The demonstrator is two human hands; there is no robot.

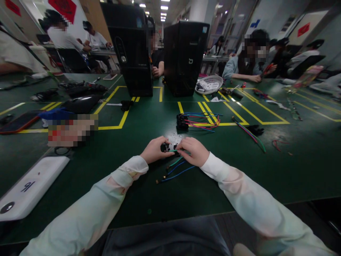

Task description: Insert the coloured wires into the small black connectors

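While blue wires (pixel 176 174) are lying nearby, I am gripping a black part (pixel 164 147) with the left hand (pixel 156 150); the right hand (pixel 194 150) is touching it, its grip unclear.

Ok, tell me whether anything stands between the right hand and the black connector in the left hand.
Nothing visible does: the right hand is at the black connector in the left hand; the blue wires lie nearer the wearer.

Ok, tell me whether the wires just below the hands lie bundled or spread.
Spread: tabletop shows between the green wire and the two blue wires.
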